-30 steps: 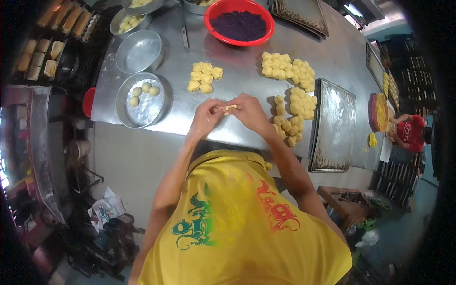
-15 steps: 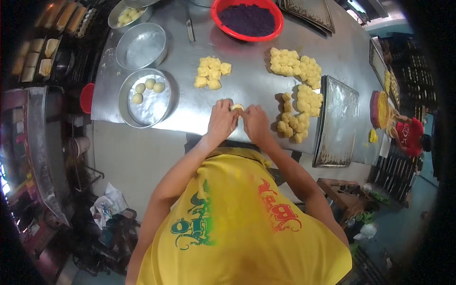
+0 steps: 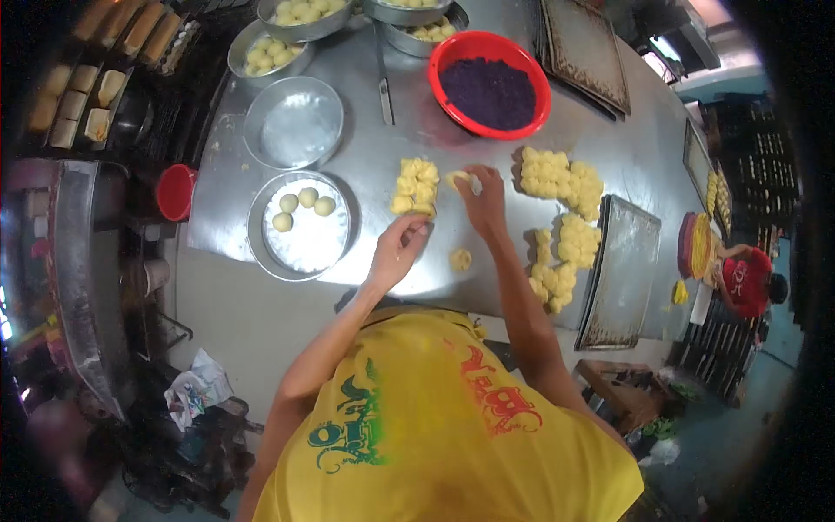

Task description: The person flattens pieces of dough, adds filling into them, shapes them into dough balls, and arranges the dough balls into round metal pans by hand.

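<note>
Dough [image 3: 456, 178] is pinched by the right hand [image 3: 484, 198] over the counter [image 3: 370, 165]. Nearer the body, the left hand [image 3: 400, 250] pinches a flattened piece [image 3: 424, 210] at the near edge of the dough cluster [image 3: 416, 177]. Too hard a squeeze could tear either piece; pressing against the cluster could make neighbours stick. The loose ball [image 3: 460, 259], lying between the arms, could be squashed by a careless sweep.

Dough disc [image 3: 424, 210] partly behind left fingers [image 3: 409, 228]
</note>
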Demonstrator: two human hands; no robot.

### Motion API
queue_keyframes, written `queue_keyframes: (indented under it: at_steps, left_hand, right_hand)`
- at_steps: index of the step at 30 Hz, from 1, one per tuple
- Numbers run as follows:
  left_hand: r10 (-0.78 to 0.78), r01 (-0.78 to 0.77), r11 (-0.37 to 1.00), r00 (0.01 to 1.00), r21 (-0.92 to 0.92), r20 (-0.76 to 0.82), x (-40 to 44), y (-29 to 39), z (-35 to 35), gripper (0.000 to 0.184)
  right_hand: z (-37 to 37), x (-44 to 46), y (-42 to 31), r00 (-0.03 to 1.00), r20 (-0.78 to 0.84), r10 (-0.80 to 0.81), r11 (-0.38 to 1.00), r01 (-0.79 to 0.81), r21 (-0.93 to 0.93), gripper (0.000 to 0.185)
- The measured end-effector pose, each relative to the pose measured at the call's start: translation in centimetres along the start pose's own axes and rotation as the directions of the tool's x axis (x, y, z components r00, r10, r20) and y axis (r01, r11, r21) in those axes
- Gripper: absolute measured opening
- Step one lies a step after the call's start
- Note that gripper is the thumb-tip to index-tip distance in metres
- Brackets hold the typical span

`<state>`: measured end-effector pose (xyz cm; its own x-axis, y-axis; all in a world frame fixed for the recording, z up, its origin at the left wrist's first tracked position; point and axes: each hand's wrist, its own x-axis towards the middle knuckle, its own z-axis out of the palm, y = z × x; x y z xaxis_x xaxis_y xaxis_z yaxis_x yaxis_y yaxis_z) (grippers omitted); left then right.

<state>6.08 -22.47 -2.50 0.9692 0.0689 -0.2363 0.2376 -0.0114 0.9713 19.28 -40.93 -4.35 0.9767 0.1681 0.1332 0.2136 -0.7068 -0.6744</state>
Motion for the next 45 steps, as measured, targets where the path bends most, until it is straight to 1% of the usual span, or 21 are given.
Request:
queue_keyframes:
  at_steps: [1, 2, 3, 4, 5, 9, 11, 12, 13, 16, 19, 22, 25, 28, 29, 31, 33, 35, 38, 42, 45]
  left_hand:
    - [-0.019, 0.019, 0.999, 1.000, -0.042, 0.006, 0.5, 1.5, -0.2, 0.029]
    - [-0.093, 0.097, 0.989, 0.995, -0.111, 0.040, 0.8, 2.4, 0.1, 0.030]
    - [-0.160, 0.172, 0.970, 0.984, -0.174, 0.083, 1.4, 3.3, 0.6, 0.031]
    - [-0.217, 0.243, 0.941, 0.967, -0.233, 0.132, 2.3, 3.9, 0.9, 0.031]
    - [-0.215, 0.253, 0.949, 0.956, -0.187, 0.199, 3.0, 4.0, 0.9, 0.034]
    - [-0.241, 0.234, 0.937, 0.971, -0.259, 0.006, 5.9, 4.1, 0.4, 0.031]
    - [-0.281, 0.238, 0.891, 0.958, -0.387, -0.059, 7.2, 4.6, -0.3, 0.029]
    - [-0.298, 0.228, 0.864, 0.950, -0.449, -0.092, 8.1, 4.8, -0.9, 0.028]
    - [-0.297, 0.233, 0.876, 0.951, -0.422, -0.091, 8.3, 4.7, -1.8, 0.029]
    - [-0.311, 0.243, 0.829, 0.949, -0.505, -0.053, 8.8, 5.0, -3.4, 0.028]
    - [-0.320, 0.255, 0.800, 0.947, -0.543, -0.026, 9.0, 5.2, -4.1, 0.029]
    - [-0.296, 0.275, 0.829, 0.954, -0.486, 0.036, 7.9, 4.1, -3.8, 0.032]
    - [-0.244, 0.219, 0.850, 0.970, -0.479, 0.011, 7.5, 5.1, -2.8, 0.036]
    - [-0.245, 0.218, 0.835, 0.969, -0.506, 0.013, 6.1, 5.7, -2.7, 0.043]
    - [-0.259, 0.229, 0.806, 0.966, -0.546, 0.021, 5.7, 5.8, -2.7, 0.042]
    - [-0.240, 0.233, 0.774, 0.968, -0.588, 0.067, 4.7, 5.0, -2.6, 0.044]
    - [-0.220, 0.236, 0.757, 0.970, -0.610, 0.103, 3.8, 5.7, -1.8, 0.046]
    - [-0.167, 0.222, 0.768, 0.975, -0.601, 0.147, 2.7, 6.6, -0.7, 0.048]
    - [-0.105, 0.203, 0.826, 0.972, -0.526, 0.210, 1.3, 7.0, 0.5, 0.048]
    - [-0.186, 0.239, 0.877, 0.969, -0.417, 0.165, -1.3, 6.4, 2.4, 0.043]
    - [-0.181, 0.185, 0.940, 0.983, -0.287, 0.041, -1.6, 5.5, 4.0, 0.039]
  right_hand:
    - [-1.8, -1.1, -1.7, 0.999, -0.013, -0.031, 0.999, 0.031, 0.028, 0.030]
    - [-3.4, -2.0, -3.8, 0.970, 0.192, 0.147, 0.935, -0.200, 0.293, 0.026]
    - [-4.1, -2.6, -5.4, 0.874, 0.417, 0.250, 0.755, -0.446, 0.481, 0.022]
    - [-4.0, -3.4, -6.0, 0.880, 0.417, 0.227, 0.778, -0.421, 0.465, 0.021]
    - [-3.8, -3.9, -6.4, 0.885, 0.419, 0.200, 0.804, -0.393, 0.447, 0.020]
    - [-4.5, 2.6, -5.1, 0.888, 0.455, -0.069, 0.833, -0.201, 0.516, 0.015]
    - [-4.5, 8.8, -2.5, 0.891, 0.454, 0.008, 0.926, -0.178, 0.333, 0.013]
    - [-3.9, 12.2, -1.7, 0.942, 0.335, -0.016, 0.955, -0.085, 0.284, 0.021]
    - [-3.3, 15.1, -1.1, 0.975, 0.217, -0.050, 0.976, 0.001, 0.220, 0.030]
    - [0.4, 20.6, 0.8, 0.939, 0.235, -0.253, 0.965, 0.262, -0.008, 0.023]
    - [1.6, 21.5, -0.3, 0.944, 0.325, -0.056, 0.965, 0.135, -0.226, 0.028]
    - [3.3, 22.0, -0.7, 0.943, 0.332, -0.007, 0.862, 0.174, -0.476, 0.031]
    - [3.4, 22.9, 1.7, 0.974, 0.193, -0.116, 0.922, 0.178, -0.345, 0.031]
    - [-0.3, 20.7, 0.9, 0.997, -0.067, 0.023, 0.999, -0.020, 0.035, 0.032]
    - [-1.4, 19.5, 0.7, 0.996, 0.035, 0.077, 0.961, -0.084, 0.263, 0.035]
    - [-3.4, 15.8, 0.5, 0.957, 0.262, 0.125, 0.724, -0.269, 0.636, 0.040]
    - [-6.0, 9.4, -4.1, 0.935, 0.352, 0.038, 0.614, -0.300, 0.730, 0.045]
    - [-5.1, 4.1, -4.4, 0.886, 0.463, 0.005, 0.778, -0.295, 0.555, 0.046]
    - [-5.4, -1.6, -5.9, 0.760, 0.646, 0.071, 0.631, -0.536, 0.561, 0.039]
    - [-5.3, -4.6, -4.0, 0.882, 0.450, 0.136, 0.808, -0.362, 0.466, 0.027]
    - [-5.4, -6.3, -3.9, 0.959, 0.284, 0.021, 0.910, -0.136, 0.392, 0.022]
